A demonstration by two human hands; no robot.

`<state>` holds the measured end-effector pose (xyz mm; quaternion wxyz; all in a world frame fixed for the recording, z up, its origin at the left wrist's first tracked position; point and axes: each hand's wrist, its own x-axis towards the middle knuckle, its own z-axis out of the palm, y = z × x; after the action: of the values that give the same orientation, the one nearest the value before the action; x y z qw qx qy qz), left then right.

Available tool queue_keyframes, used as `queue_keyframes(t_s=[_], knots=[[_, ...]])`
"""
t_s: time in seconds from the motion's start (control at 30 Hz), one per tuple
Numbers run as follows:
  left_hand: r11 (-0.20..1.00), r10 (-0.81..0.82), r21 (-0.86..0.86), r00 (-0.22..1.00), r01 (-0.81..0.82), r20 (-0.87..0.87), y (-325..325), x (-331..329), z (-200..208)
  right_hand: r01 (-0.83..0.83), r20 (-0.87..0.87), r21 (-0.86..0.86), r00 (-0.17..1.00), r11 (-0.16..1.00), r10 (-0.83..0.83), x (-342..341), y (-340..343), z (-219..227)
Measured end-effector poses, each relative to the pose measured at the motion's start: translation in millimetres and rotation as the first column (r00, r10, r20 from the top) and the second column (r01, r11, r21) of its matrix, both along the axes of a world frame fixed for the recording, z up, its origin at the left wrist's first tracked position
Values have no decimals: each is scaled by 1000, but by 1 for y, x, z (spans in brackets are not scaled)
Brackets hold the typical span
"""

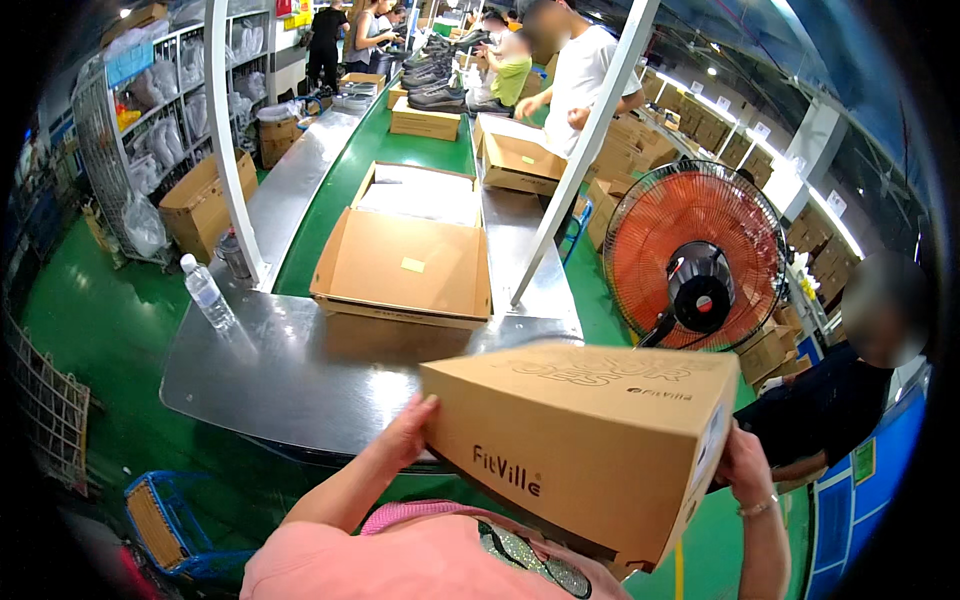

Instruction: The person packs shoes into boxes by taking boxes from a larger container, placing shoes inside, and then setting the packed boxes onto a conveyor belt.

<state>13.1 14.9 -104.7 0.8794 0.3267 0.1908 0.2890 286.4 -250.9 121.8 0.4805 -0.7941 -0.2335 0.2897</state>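
Note:
Close to my body I hold a closed brown cardboard shoebox (560,430) with dark printing, tilted, over the near right end of the metal table. My left hand (408,428) grips its left end, fingers partly hidden against the cardboard. On its right end, beside a white label, my right hand (745,462) is closed round the edge. Beyond it an open shoebox (400,265) lies on the green conveyor belt (345,150), its lid folded toward me with a small yellow sticker on it and white paper inside.
A clear water bottle (208,295) stands on the metal table (270,390) at left. White posts (232,150) rise beside the belt. At right are a large orange fan (697,260) and a person in dark clothes (810,410). Co-workers, another shoebox (520,160) and several dark shoes (437,98) are farther along.

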Motion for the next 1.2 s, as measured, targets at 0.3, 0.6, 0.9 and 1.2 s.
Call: queue_keyframes(t_s=[0.3,0.6,0.9,1.2], knots=[[730,590,490,801,-477,-100,-56,-95,12,-354,-656,177,653,918,378,46,148,-196],[775,512,599,757,-203,-406,-94,-62,-42,-147,283,239,956,960,76,93,166,-314],[385,833,919,460,-81,-308,-26,-53,-8,4,-486,-117,872,993,-61,-14,38,-286],[537,724,815,614,-216,-314,84,-28,-59,-86,-843,96,522,992,127,-88,91,-293]])
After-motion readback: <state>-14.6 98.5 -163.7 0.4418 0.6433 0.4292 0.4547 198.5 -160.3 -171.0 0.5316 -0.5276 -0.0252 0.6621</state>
